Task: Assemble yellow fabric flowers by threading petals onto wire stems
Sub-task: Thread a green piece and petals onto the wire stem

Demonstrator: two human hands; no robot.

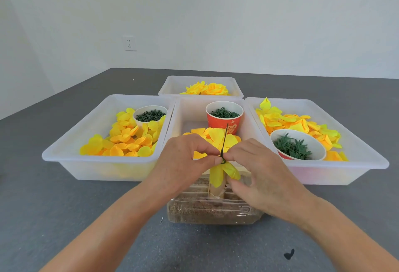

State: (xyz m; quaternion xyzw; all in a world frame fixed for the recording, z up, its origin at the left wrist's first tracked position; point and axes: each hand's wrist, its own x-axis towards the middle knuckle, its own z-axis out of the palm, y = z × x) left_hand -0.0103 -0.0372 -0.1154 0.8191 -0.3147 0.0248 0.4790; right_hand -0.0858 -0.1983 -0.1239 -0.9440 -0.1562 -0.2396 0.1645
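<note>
A thin dark wire stem (pixel 225 140) stands upright at the centre, with yellow fabric petals (pixel 224 172) hanging below a small green piece on it. My left hand (pixel 183 163) pinches the stem at that green piece from the left. From the right, my right hand (pixel 254 170) pinches the same spot with thumb and forefinger. The stem's lower end is hidden behind the petals and a tan post (pixel 217 192). Loose yellow petals (pixel 212 134) lie in the middle tray behind my hands.
Left tray (pixel 64 155) holds yellow petals and a white cup of green rings (pixel 150 115). Middle tray has a red cup of rings (pixel 224 115). Right tray (pixel 367 159) holds petals and a bowl of green leaves (pixel 295 147). Far tray (pixel 170 86) holds finished flowers. A clear box (pixel 213 209) sits under my hands.
</note>
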